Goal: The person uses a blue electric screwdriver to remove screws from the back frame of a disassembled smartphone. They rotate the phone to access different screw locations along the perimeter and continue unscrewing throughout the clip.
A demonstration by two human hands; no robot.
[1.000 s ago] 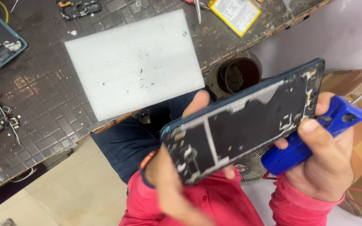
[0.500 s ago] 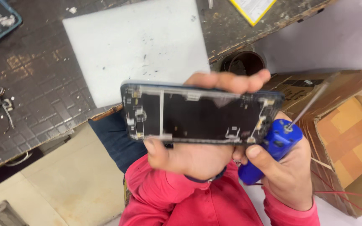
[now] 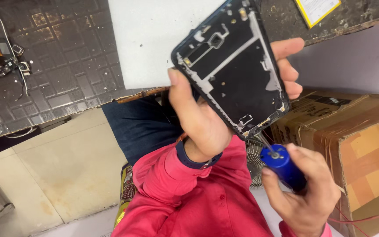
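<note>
The right hand (image 3: 305, 193) is closed around a blue screwdriver (image 3: 282, 166), whose thin shaft points up and left to the lower end of the phone frame (image 3: 233, 66), the tip at or just under its bottom edge. The left hand (image 3: 202, 118) grips that frame from behind, thumb along one long side and fingers wrapped over the other, so its long axis runs tilted from lower right to upper left. Frame and tool are held in the air off the table's (image 3: 58, 70) near edge, over a white mat (image 3: 150, 39)
</note>
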